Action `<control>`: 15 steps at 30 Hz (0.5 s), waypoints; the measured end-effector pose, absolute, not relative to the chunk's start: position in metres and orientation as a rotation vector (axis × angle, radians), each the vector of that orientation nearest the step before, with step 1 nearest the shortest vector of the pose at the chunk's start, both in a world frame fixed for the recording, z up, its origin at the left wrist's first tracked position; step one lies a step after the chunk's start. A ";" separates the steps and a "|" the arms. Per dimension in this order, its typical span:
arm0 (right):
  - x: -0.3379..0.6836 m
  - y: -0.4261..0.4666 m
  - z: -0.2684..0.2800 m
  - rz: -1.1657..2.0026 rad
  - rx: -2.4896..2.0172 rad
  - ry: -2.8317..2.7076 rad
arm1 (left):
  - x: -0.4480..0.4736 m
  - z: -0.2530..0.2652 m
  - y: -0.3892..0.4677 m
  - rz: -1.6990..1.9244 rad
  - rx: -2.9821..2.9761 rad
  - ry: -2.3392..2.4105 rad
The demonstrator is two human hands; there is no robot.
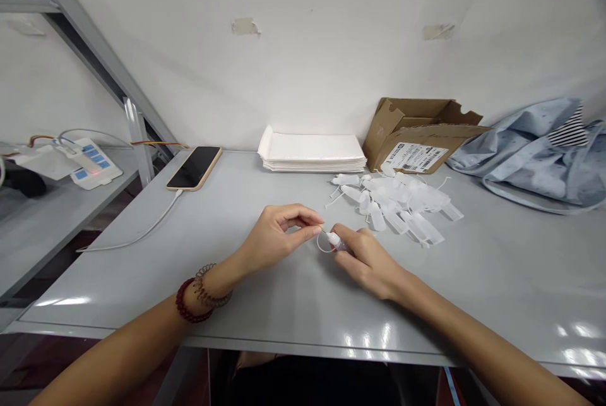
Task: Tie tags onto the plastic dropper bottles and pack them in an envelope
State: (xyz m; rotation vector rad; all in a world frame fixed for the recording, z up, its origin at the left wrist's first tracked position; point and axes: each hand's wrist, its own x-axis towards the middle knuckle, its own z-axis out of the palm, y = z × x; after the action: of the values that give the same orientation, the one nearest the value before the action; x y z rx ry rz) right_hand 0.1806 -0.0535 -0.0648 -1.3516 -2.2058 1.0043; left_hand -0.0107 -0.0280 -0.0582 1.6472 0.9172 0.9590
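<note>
Between my hands is a small white squeeze bottle (pixel 334 240) with a thin needle tip and a looped strap at its neck. My right hand (pixel 369 261) wraps round its body and covers most of it. My left hand (pixel 277 235) pinches thumb and forefinger together at the end of the needle tip, where the small cap on the strap seems to be; the fingertips mostly hide it. To the right, beyond my right hand, lies a loose pile of similar translucent bottles (pixel 391 201), several with thin straps sticking out.
A stack of white envelopes (pixel 312 148) lies against the wall, beside an open cardboard box (pixel 426 141). Blue-grey fabric (pixel 530 147) is bunched at the right. At the left, a phone (pixel 195 168) lies on the grey table (pixel 265 305) with a white cable (pixel 151 227) attached.
</note>
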 end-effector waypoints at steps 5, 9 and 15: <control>0.180 -0.055 -0.067 0.996 -1.342 -2.209 | -0.010 -0.060 -0.029 0.936 1.640 0.874; 0.180 -0.056 -0.069 0.986 -1.339 -2.224 | -0.010 -0.061 -0.029 0.918 1.641 0.846; 0.179 -0.057 -0.070 0.973 -1.313 -2.237 | -0.010 -0.060 -0.030 0.903 1.679 0.798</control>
State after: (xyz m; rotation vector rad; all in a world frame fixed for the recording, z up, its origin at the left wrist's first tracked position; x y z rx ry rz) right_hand 0.1794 -0.0574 -0.0698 -1.3127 -2.2371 0.9730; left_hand -0.0097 -0.0302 -0.0601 1.6795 0.7981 0.9033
